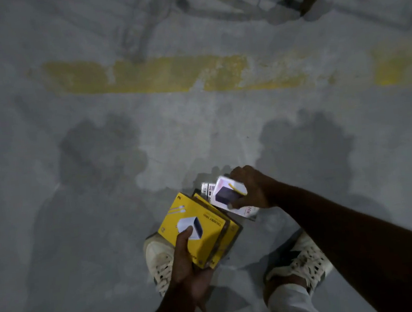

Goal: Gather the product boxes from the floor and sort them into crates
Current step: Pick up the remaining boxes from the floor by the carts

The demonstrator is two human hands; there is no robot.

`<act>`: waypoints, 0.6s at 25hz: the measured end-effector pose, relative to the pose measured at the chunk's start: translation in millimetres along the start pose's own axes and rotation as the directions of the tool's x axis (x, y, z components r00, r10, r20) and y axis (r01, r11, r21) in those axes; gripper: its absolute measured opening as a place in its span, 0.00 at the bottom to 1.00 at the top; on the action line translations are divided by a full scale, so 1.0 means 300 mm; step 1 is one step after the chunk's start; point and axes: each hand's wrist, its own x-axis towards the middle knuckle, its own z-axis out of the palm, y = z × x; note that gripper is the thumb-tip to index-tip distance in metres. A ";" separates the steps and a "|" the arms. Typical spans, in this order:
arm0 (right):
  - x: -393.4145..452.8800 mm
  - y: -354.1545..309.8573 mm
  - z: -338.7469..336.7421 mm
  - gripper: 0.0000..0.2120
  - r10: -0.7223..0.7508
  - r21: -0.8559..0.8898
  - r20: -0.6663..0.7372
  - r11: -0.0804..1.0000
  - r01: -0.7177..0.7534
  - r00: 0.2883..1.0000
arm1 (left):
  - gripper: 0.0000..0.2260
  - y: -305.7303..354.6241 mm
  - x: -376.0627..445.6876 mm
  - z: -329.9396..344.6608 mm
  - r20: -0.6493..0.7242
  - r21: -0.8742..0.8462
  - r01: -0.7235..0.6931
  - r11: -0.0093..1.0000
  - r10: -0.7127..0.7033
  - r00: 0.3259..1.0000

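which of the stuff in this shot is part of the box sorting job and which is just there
Part of the job:
- yellow boxes, a stack gripped by the left hand
- white boxes, gripped by the right hand

Just there:
- worn yellow floor line
- dark stains on the concrete floor
- the person's white shoes
- no crate is clearly in view

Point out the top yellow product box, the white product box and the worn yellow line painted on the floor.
Top yellow product box (pixel 201 228): head view, on its printed front face.
White product box (pixel 226 195): head view, on the dark device picture on its front.
Worn yellow floor line (pixel 157 76): head view, on its widest painted stretch.
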 end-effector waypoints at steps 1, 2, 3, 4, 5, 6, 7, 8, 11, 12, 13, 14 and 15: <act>0.014 -0.017 0.011 0.29 -0.011 0.110 0.010 0.994 0.009 1.000 | 0.23 -0.008 0.025 -0.012 0.025 -0.023 0.010 1.000 -0.010 1.000; 0.022 -0.036 0.011 0.20 -0.010 0.270 0.026 0.963 0.003 1.000 | 0.23 -0.008 0.052 -0.026 0.028 -0.033 0.003 0.999 -0.002 1.000; 0.026 -0.052 0.004 0.10 0.001 0.417 0.071 0.908 -0.030 0.997 | 0.23 -0.001 0.076 -0.038 0.022 -0.036 -0.010 0.999 0.011 1.000; 0.027 -0.066 -0.006 0.03 0.015 0.513 0.136 0.854 -0.083 0.991 | 0.23 0.011 0.098 -0.054 0.016 -0.026 -0.014 1.000 0.015 1.000; 0.030 -0.078 -0.016 0.01 0.051 0.553 0.212 0.818 -0.162 0.976 | 0.23 0.025 0.114 -0.064 0.030 -0.019 -0.011 1.000 0.012 0.999; 0.040 -0.081 -0.017 0.02 0.099 0.563 0.266 0.791 -0.238 0.959 | 0.22 0.039 0.131 -0.077 0.053 -0.019 -0.008 1.000 0.009 0.999; 0.049 -0.083 -0.013 0.02 0.137 0.575 0.299 0.764 -0.293 0.944 | 0.22 0.055 0.139 -0.081 0.079 -0.029 -0.005 1.000 0.008 0.997; 0.056 -0.082 -0.005 0.03 0.166 0.594 0.313 0.734 -0.329 0.935 | 0.22 0.072 0.146 -0.083 0.113 -0.036 -0.009 0.999 0.013 0.993; 0.079 -0.091 0.034 0.15 0.182 0.721 0.360 0.568 -0.397 0.915 | 0.28 0.141 0.167 -0.073 0.162 -0.008 -0.026 1.000 0.027 0.986; 0.078 -0.104 0.049 0.14 0.182 0.757 0.354 0.520 -0.396 0.917 | 0.30 0.168 0.162 -0.068 0.183 -0.016 -0.008 1.000 0.010 0.983; 0.074 -0.125 0.055 0.12 0.171 0.780 0.342 0.496 -0.381 0.924 | 0.31 0.199 0.146 -0.059 0.215 -0.031 0.022 0.999 -0.015 0.977; 0.070 -0.143 0.059 0.09 0.177 0.796 0.328 0.478 -0.372 0.928 | 0.32 0.227 0.128 -0.055 0.241 -0.030 0.046 0.998 -0.038 0.970; 0.060 -0.167 0.056 0.09 0.189 0.807 0.311 0.465 -0.364 0.932 | 0.32 0.249 0.110 -0.055 0.243 -0.001 0.051 0.999 -0.050 0.969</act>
